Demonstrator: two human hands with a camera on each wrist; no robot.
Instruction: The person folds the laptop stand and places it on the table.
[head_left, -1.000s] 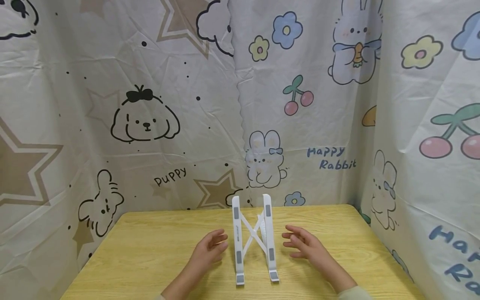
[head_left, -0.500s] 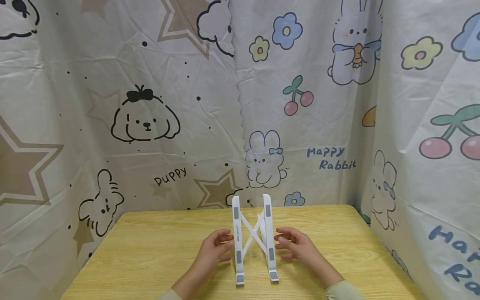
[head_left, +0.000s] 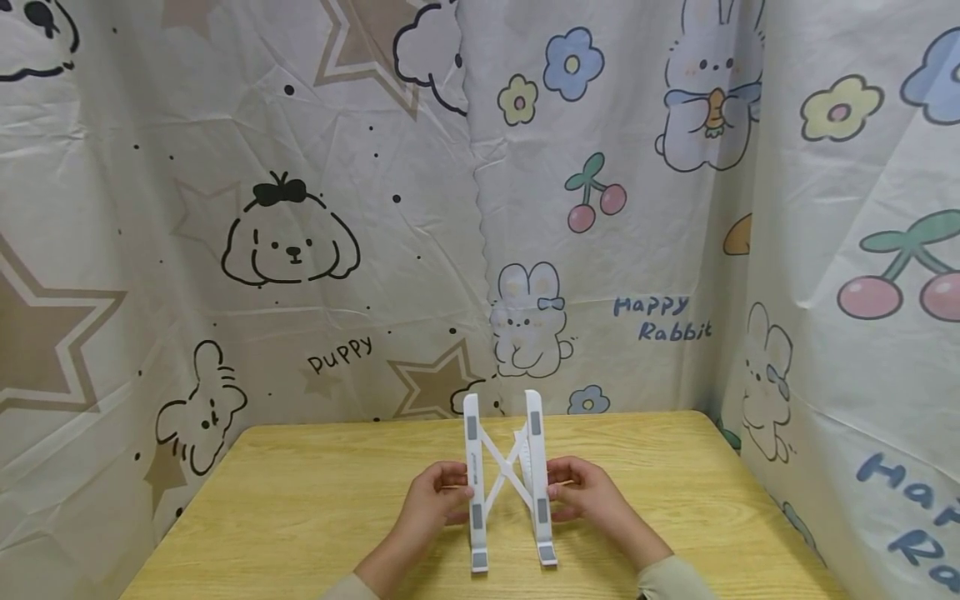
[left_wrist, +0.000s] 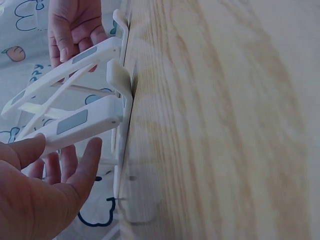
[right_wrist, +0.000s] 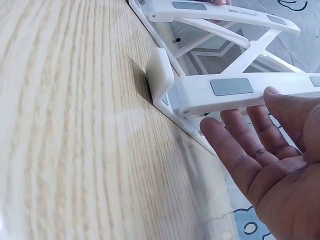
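A white folding laptop stand [head_left: 508, 469] with grey pads is set up on the wooden table, its two long rails joined by crossed struts. My left hand [head_left: 429, 505] grips the left rail from outside. In the left wrist view, the thumb of that hand [left_wrist: 40, 200] lies on the rail's upper edge, with fingers beneath. On the opposite side, my right hand [head_left: 594, 497] holds the right rail. The right wrist view shows this hand [right_wrist: 285, 170] with its thumb against the rail near a grey pad [right_wrist: 232, 86] and its fingers curving underneath.
The light wood table [head_left: 315, 517] extends around the stand on all sides. Behind it and to both sides hangs a pale curtain [head_left: 420, 275] printed with puppies, rabbits, flowers and stars.
Both hands have moved inward from either side, from apart from the stand to gripping its rails. The stand has stayed in place.
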